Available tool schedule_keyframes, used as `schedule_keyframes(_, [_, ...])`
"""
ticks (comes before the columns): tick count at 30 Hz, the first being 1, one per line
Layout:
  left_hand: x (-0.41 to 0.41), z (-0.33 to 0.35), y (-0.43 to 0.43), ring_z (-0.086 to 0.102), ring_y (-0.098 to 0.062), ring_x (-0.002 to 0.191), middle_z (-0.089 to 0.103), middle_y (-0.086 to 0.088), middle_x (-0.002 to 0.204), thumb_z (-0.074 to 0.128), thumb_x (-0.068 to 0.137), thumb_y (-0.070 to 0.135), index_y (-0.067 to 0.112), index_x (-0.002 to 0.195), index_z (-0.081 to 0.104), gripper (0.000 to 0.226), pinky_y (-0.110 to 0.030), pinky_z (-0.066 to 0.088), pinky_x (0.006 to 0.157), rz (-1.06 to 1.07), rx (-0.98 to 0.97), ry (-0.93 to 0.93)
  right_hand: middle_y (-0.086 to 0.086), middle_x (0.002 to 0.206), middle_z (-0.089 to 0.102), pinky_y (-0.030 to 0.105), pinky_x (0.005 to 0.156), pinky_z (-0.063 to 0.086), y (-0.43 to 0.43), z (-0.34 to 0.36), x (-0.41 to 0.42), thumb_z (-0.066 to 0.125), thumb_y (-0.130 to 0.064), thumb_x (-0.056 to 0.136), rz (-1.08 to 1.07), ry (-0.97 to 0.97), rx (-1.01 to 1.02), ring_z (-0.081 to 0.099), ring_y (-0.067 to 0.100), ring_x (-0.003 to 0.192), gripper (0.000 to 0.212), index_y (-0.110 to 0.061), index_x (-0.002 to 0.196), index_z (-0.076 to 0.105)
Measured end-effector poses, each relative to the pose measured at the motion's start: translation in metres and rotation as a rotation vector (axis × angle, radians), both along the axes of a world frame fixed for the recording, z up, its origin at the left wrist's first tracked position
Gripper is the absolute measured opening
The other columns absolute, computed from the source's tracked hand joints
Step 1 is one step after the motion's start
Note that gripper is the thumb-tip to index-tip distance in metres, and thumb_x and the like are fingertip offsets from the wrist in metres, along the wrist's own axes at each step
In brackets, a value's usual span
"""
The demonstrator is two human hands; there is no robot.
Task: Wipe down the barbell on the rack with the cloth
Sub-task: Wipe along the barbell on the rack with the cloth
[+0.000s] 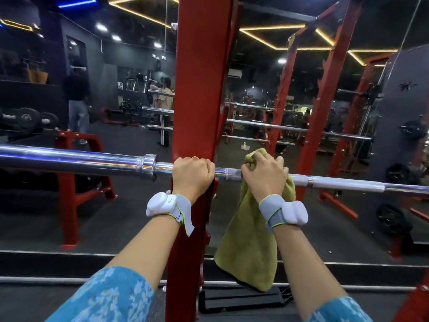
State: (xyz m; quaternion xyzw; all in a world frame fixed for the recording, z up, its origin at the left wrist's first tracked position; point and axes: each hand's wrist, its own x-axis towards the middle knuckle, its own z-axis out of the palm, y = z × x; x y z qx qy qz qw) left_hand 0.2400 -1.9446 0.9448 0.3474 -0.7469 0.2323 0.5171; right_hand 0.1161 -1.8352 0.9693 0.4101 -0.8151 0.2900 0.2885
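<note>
Out to the left of both hands, the long chrome steel barbell (76,159) is lying across the rack, its thick sleeve running off frame. Moving in, the left hand (193,171) is wrapping its fingers over the thin shaft, gripping it right in front of the tall red steel rack upright (202,77), and looks to be steadying the bar. Just beside it, with a short bare stretch of shaft between the two, the right hand (264,176) is clutching the olive-green terry cloth (250,235) against the bar. Its fingers are curling round cloth and shaft together, and the long tail of fabric is hanging below the wrist. By my reading, the wiping step is under way on the inner shaft near the upright. Right of that hand the shaft is stretching well away, so the next move is probably calling for a slide of the cloth outward along it, gripped tight enough to rub yet loose enough to travel. Containers? Only a small pale spray bottle (245,145) is showing, beyond the right hand; what it is holding, I cannot tell.
</note>
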Motion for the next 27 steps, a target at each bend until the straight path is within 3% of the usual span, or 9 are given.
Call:
schedule_keyframes(5, [0.004, -0.001, 0.001, 0.048, -0.028, 0.037, 0.051, -0.009, 0.042, 0.04, 0.083, 0.023, 0.012, 0.044, 0.053, 0.042, -0.027, 0.032, 0.044, -0.073, 0.06, -0.029, 0.006, 0.112, 0.06, 0.039, 0.085, 0.037, 0.006, 0.004, 0.009, 0.052, -0.032, 0.089, 0.046, -0.009, 0.028, 0.045, 0.034, 0.106, 0.025, -0.014, 0.101, 0.063])
schedule_keyframes(8, [0.012, 0.0, 0.003, 0.051, -0.031, 0.043, 0.053, -0.011, 0.048, 0.04, 0.083, 0.024, 0.009, 0.052, 0.053, 0.036, -0.03, 0.038, 0.045, -0.19, 0.082, -0.062, 0.009, 0.107, 0.063, 0.038, 0.084, 0.041, 0.012, 0.013, 0.018, 0.055, -0.029, 0.088, 0.178, -0.027, 0.026, 0.051, 0.036, 0.103, 0.023, -0.011, 0.098, 0.064])
schedule_keyframes(11, [0.028, 0.004, -0.001, 0.053, -0.032, 0.059, 0.053, -0.014, 0.061, 0.041, 0.08, 0.025, 0.004, 0.064, 0.053, 0.03, -0.034, 0.044, 0.054, -0.286, 0.089, 0.017, 0.01, 0.106, 0.066, 0.036, 0.082, 0.043, 0.024, 0.03, 0.033, 0.06, -0.028, 0.087, 0.319, -0.176, -0.064, 0.055, 0.035, 0.105, 0.024, -0.011, 0.103, 0.067])
schedule_keyframes(14, [0.052, 0.013, -0.011, 0.054, -0.032, 0.063, 0.053, -0.015, 0.063, 0.042, 0.078, 0.025, 0.002, 0.066, 0.055, 0.029, -0.036, 0.046, 0.058, -0.233, 0.057, 0.098, 0.009, 0.104, 0.068, 0.036, 0.085, 0.045, 0.03, 0.041, 0.055, 0.064, -0.026, 0.084, 0.458, -0.265, -0.174, 0.058, 0.031, 0.104, 0.023, -0.015, 0.104, 0.069])
schedule_keyframes(17, [0.077, 0.019, -0.023, 0.053, -0.032, 0.06, 0.053, -0.015, 0.061, 0.041, 0.078, 0.023, 0.003, 0.062, 0.054, 0.029, -0.035, 0.045, 0.057, -0.102, 0.058, 0.097, 0.009, 0.093, 0.07, 0.034, 0.083, 0.046, 0.018, 0.036, 0.085, 0.064, -0.02, 0.082, 0.637, -0.258, -0.234, 0.063, 0.03, 0.094, 0.016, -0.013, 0.095, 0.07])
schedule_keyframes(20, [0.095, 0.015, -0.036, 0.053, -0.031, 0.051, 0.053, -0.015, 0.053, 0.038, 0.079, 0.02, 0.004, 0.057, 0.052, 0.03, -0.034, 0.044, 0.052, 0.017, 0.067, 0.056, 0.011, 0.093, 0.067, 0.041, 0.082, 0.046, -0.004, 0.029, 0.108, 0.057, -0.025, 0.082, 0.77, -0.193, -0.259, 0.059, 0.035, 0.09, 0.022, -0.011, 0.096, 0.068])
schedule_keyframes(24, [0.098, 0.011, -0.04, 0.054, -0.036, 0.046, 0.058, -0.019, 0.053, 0.027, 0.081, 0.024, 0.005, 0.056, 0.051, 0.04, -0.034, 0.04, 0.05, 0.044, 0.235, 0.0, 0.001, 0.117, 0.058, 0.042, 0.081, 0.039, -0.043, 0.014, 0.126, 0.046, -0.032, 0.095, 0.526, 0.054, 0.002, 0.047, 0.032, 0.106, 0.027, -0.022, 0.113, 0.062])
schedule_keyframes(27, [0.099, 0.011, -0.04, 0.059, -0.042, 0.069, 0.066, -0.022, 0.075, 0.007, 0.075, 0.036, 0.003, 0.07, 0.057, 0.06, -0.039, 0.033, 0.062, 0.05, 0.33, 0.021, -0.004, 0.096, 0.064, 0.04, 0.068, 0.043, -0.056, -0.006, 0.137, 0.045, -0.036, 0.084, 0.399, 0.215, 0.042, 0.057, 0.032, 0.088, 0.027, -0.027, 0.092, 0.069])
